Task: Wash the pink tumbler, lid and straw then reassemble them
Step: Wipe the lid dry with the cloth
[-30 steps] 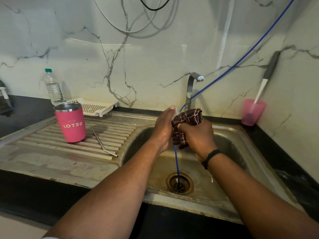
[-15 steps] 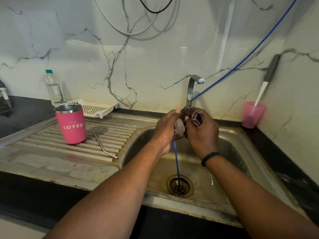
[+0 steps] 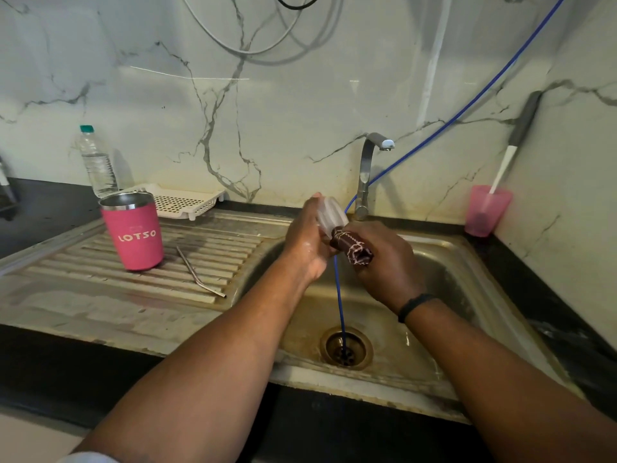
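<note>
Over the sink basin (image 3: 444, 282) my left hand (image 3: 309, 242) grips a clear plastic lid (image 3: 330, 213), tilted on edge. My right hand (image 3: 384, 262) holds a folded dark brown patterned cloth (image 3: 352, 247) pressed against the lid's lower side. The pink tumbler (image 3: 137, 235), marked LOTSO, stands upright and open on the ribbed drainboard (image 3: 83, 282) at the left. A bent metal straw (image 3: 198, 274) lies on the drainboard just right of the tumbler.
The tap (image 3: 369, 172) rises behind my hands. A thin blue hose (image 3: 340, 295) runs from the wall down into the drain (image 3: 345, 349). At the back stand a water bottle (image 3: 96, 162), a white perforated tray (image 3: 180, 200), and a pink cup (image 3: 485, 210) holding a brush.
The lid has come into view, raised and turned in my left hand. My right hand has shifted the cloth lower, from above the lid down against its underside.
</note>
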